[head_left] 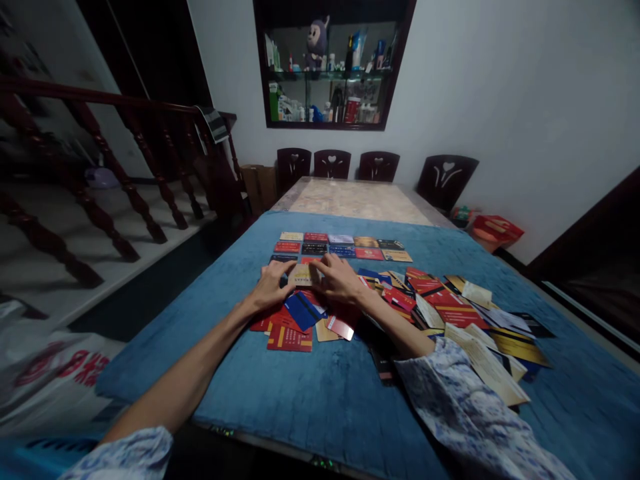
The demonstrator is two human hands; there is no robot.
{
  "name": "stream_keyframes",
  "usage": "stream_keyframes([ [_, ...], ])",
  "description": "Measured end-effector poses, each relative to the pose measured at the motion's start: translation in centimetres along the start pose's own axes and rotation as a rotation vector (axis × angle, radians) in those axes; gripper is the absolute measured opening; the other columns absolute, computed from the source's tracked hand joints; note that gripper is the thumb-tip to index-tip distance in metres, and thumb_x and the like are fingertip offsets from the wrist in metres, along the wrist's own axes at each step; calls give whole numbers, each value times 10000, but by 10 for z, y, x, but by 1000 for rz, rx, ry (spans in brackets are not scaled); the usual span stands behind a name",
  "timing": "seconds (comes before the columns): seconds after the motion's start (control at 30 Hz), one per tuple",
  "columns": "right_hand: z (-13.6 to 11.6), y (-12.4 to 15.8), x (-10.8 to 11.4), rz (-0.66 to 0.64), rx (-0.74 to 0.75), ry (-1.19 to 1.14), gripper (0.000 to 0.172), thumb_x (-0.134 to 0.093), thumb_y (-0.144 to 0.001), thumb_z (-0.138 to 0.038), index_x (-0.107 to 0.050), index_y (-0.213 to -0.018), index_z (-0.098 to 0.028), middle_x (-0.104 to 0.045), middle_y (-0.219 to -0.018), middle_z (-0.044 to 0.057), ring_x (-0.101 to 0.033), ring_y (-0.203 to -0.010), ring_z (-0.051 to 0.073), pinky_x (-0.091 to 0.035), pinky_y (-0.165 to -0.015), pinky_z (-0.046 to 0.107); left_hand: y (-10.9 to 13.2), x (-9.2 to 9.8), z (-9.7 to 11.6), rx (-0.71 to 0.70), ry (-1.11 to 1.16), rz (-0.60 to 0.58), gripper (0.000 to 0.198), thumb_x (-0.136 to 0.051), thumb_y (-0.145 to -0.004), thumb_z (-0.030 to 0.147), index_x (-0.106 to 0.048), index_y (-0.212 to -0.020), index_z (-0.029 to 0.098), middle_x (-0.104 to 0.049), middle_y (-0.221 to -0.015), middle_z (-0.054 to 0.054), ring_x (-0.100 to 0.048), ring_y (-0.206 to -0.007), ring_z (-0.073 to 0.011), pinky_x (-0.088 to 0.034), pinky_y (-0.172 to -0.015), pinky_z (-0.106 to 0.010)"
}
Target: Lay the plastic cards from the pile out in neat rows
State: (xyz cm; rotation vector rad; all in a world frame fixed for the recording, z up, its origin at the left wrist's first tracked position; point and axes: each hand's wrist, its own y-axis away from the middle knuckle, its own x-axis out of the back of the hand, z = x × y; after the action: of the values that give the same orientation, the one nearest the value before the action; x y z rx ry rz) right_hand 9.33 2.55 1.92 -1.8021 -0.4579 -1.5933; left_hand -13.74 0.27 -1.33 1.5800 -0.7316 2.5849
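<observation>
**Both hands on 1 beige card at the middle of the table**

The left hand (270, 283) and the right hand (339, 279) lie flat on the blue cloth (320, 393) that covers the near part of the table (350, 199). Between them sits a beige card (301, 274); the fingertips of both hands touch it, the left on its left end and the right on its right end. Neither grip is closed around the card: the fingers are stretched out and spread, pressing down on it rather than pinching it. The card lies flat, about midway across the table's width.

Just beyond the hands, toward the far edge of the cloth, cards lie face up in neat rows (345, 247), 2 rows plainly visible, set side by side. The beige card lies just short of these rows, on their near side.

Under and near the wrists lies a loose heap of red, blue and gold cards (300, 320), overlapping at odd angles. A larger scattered pile (470, 313) spreads toward the right edge of the table, partly under the right forearm, whose patterned sleeve (465, 407) reaches the near edge.

Behind the far edge stand 4 dark chairs (333, 163).
</observation>
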Motion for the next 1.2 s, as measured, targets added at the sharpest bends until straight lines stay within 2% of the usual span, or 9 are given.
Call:
stream_keyframes([
  [0.27,1,-2,5,-90,1,37,467,-592,-905,-448,-567,-1288,-182,-584,-1231,138,-472,-1119,275,-374,-845,354,-3,7,5,23,-32,-94,552,-698,-795,257,-573,-1327,175,-636,-1242,-115,-524,-1180,-293,-396,-1008,-458],
  [0.63,6,-13,12,-150,22,37,482,-622,-877,-513,-611,-1244,-202,-574,-1220,138,-468,-1110,280,-391,-827,355,-15,19,4,0,-103,-201,506,-699,-784,277,-611,-1279,216,-579,-1303,-102,-426,-1248,-313,-327,-1017,-492],
  [0.8,10,-24,15,-198,55,39,458,-644,-858,-487,-626,-1209,-194,-577,-1217,138,-466,-1121,285,-408,-824,356,-21,24,-2,-22,-119,-212,484,-682,-798,282,-618,-1273,215,-591,-1288,-104,-411,-1243,-316,-311,-1010,-491],
  [1.2,21,-69,17,-172,69,36,320,-657,-858,-427,-688,-1079,-197,-608,-1218,128,-476,-1172,300,-436,-856,370,-57,39,-21,29,-189,-214,544,-677,-775,283,-619,-1315,246,-583,-1304,-108,-391,-1232,-343,-323,-954,-480],
])
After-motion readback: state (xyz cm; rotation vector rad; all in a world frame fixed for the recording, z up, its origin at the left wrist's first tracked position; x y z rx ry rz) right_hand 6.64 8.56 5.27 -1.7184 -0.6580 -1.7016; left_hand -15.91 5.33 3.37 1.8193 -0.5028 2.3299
